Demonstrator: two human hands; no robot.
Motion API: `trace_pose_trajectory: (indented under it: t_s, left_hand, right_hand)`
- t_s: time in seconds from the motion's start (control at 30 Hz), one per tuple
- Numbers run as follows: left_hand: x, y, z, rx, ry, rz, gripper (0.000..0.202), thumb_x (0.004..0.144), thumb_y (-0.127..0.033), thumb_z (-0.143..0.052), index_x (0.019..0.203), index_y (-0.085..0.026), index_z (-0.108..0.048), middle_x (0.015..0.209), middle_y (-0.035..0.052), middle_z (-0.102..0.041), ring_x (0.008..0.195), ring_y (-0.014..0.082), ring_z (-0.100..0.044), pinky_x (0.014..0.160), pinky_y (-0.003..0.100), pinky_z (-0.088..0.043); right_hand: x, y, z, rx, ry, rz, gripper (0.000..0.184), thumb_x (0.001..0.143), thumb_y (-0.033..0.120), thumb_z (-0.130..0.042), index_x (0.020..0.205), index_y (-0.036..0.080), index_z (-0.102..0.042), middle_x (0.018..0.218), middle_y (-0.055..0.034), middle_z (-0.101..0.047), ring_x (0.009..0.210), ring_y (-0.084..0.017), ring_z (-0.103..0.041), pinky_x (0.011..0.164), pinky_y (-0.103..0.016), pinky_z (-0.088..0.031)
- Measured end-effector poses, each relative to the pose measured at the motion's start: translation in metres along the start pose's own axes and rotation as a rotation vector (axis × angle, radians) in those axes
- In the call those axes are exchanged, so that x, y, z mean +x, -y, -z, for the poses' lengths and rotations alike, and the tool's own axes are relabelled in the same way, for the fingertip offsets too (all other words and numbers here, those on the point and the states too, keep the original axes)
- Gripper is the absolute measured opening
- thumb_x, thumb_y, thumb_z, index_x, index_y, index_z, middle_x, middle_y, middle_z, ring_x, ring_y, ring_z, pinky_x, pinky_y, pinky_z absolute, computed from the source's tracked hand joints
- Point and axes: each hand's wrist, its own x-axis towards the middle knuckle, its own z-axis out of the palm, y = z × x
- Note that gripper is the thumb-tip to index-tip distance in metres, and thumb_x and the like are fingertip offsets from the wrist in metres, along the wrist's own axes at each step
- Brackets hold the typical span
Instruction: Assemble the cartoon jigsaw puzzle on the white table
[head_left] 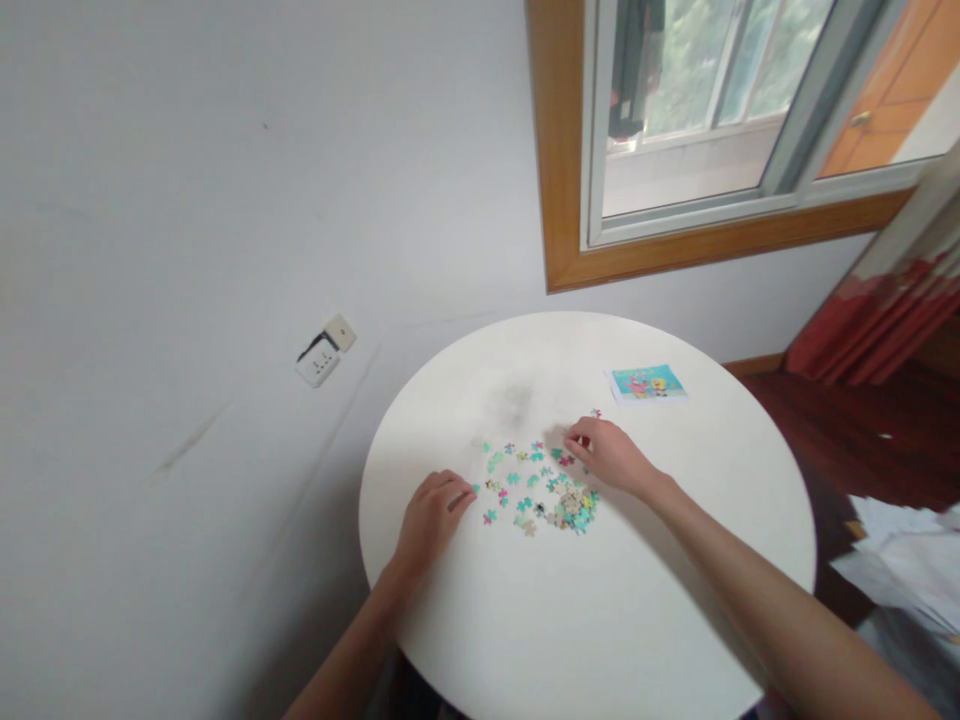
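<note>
Many small jigsaw puzzle pieces point(513, 479) lie scattered on a round white table point(540, 620), mostly teal, with some pink, yellow and beige. Toward the right they gather into a denser pile point(574, 505). At the left edge of the spread, my left hand point(437, 512) is closed in a pinch, with a teal puzzle piece point(475, 489) at its fingertips. My right hand point(604, 450) hovers close over the far right side of the pieces, its thumb and fingers pressed together; whatever they hold is too small to make out. A pink piece point(566, 460) lies just below these fingers.
Toward the back right of the table lies a teal picture card point(647, 383) with cartoon figures. A white wall with a socket point(318, 361) borders the table's left and back. A wood-framed window point(566, 150) is above, a red curtain point(870, 320) and papers point(900, 560) to the right.
</note>
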Motion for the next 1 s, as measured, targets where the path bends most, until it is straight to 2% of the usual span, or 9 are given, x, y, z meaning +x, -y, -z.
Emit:
trace_pose_trajectory:
  t_s: [0.07, 0.13, 0.23, 0.3, 0.37, 0.47, 0.6, 0.73, 1.0]
  left_hand:
    - [0.002, -0.001, 0.003, -0.007, 0.046, -0.04, 0.016, 0.09, -0.031, -0.061, 0.08, -0.023, -0.07, 0.092, 0.0048, -0.068, 0.094, 0.022, -0.06, 0.09, 0.034, -0.046]
    - [0.01, -0.001, 0.005, -0.016, 0.036, -0.037, 0.019, 0.092, -0.031, -0.058, 0.081, -0.021, -0.069, 0.091, 0.0054, -0.068, 0.092, 0.0213, -0.061, 0.088, 0.033, -0.047]
    - [0.034, 0.005, 0.006, -0.01, -0.04, -0.017, 0.018, 0.093, -0.029, -0.056, 0.087, -0.019, -0.07, 0.094, 0.0061, -0.068, 0.091, 0.0205, -0.061, 0.088, 0.033, -0.047]
    - [0.054, 0.011, 0.005, 0.011, -0.055, -0.008, 0.018, 0.091, -0.025, -0.057, 0.101, -0.02, -0.071, 0.101, 0.0064, -0.069, 0.093, 0.0205, -0.062, 0.092, 0.033, -0.047]
    - [0.072, 0.019, 0.002, 0.021, 0.009, -0.011, 0.023, 0.088, -0.024, -0.06, 0.108, -0.02, -0.071, 0.105, 0.0063, -0.068, 0.094, 0.0204, -0.062, 0.093, 0.033, -0.047]
    - [0.089, 0.029, -0.005, 0.022, 0.081, 0.0, 0.02, 0.087, -0.027, -0.06, 0.101, -0.019, -0.073, 0.101, 0.0073, -0.067, 0.092, 0.0209, -0.063, 0.089, 0.032, -0.048]
    - [0.091, 0.039, -0.014, -0.003, 0.032, 0.009, 0.024, 0.09, -0.032, -0.054, 0.093, -0.018, -0.073, 0.094, 0.0071, -0.069, 0.088, 0.0206, -0.063, 0.086, 0.031, -0.048]
    - [0.088, 0.046, -0.02, -0.067, -0.015, 0.091, 0.03, 0.09, -0.036, -0.051, 0.089, -0.018, -0.075, 0.091, 0.0064, -0.073, 0.085, 0.0209, -0.064, 0.083, 0.032, -0.048]
    - [0.09, 0.048, -0.025, -0.022, -0.089, 0.098, 0.025, 0.083, -0.03, -0.063, 0.101, -0.02, -0.077, 0.086, 0.004, -0.068, 0.079, 0.0182, -0.062, 0.081, 0.03, -0.049]
  right_hand:
    - [0.0, 0.001, 0.001, 0.007, 0.002, -0.004, 0.023, 0.094, 0.026, -0.052, 0.084, 0.02, -0.072, 0.091, -0.0052, -0.071, 0.081, -0.016, -0.063, 0.075, -0.025, -0.041]
    - [0.0, 0.001, 0.001, 0.014, 0.003, -0.006, 0.023, 0.094, 0.027, -0.052, 0.085, 0.019, -0.072, 0.091, -0.0056, -0.071, 0.082, -0.017, -0.063, 0.075, -0.025, -0.041]
    - [0.0, 0.0, 0.0, 0.014, 0.009, -0.005, 0.023, 0.094, 0.027, -0.052, 0.086, 0.019, -0.072, 0.092, -0.0059, -0.071, 0.082, -0.017, -0.063, 0.075, -0.025, -0.041]
    - [0.001, -0.001, -0.001, 0.01, 0.01, -0.005, 0.023, 0.094, 0.027, -0.053, 0.086, 0.019, -0.072, 0.091, -0.0058, -0.071, 0.082, -0.017, -0.063, 0.074, -0.025, -0.041]
    - [0.001, -0.004, 0.0, 0.009, 0.011, -0.009, 0.023, 0.094, 0.027, -0.052, 0.085, 0.019, -0.072, 0.09, -0.0056, -0.071, 0.081, -0.017, -0.062, 0.073, -0.025, -0.041]
    - [0.002, -0.008, 0.001, 0.006, 0.008, -0.021, 0.023, 0.094, 0.026, -0.052, 0.085, 0.019, -0.072, 0.089, -0.0055, -0.071, 0.08, -0.016, -0.062, 0.073, -0.025, -0.041]
    - [0.003, -0.012, 0.003, 0.011, 0.006, -0.032, 0.022, 0.094, 0.025, -0.053, 0.083, 0.019, -0.071, 0.086, -0.0051, -0.071, 0.078, -0.016, -0.062, 0.073, -0.025, -0.04]
    - [0.003, -0.012, 0.003, 0.036, 0.017, -0.03, 0.022, 0.093, 0.024, -0.053, 0.082, 0.018, -0.071, 0.085, -0.0057, -0.071, 0.077, -0.016, -0.062, 0.072, -0.025, -0.04]
    - [0.002, -0.009, 0.001, 0.033, 0.032, -0.014, 0.023, 0.094, 0.027, -0.052, 0.083, 0.018, -0.071, 0.088, -0.0062, -0.071, 0.077, -0.016, -0.061, 0.071, -0.025, -0.039]
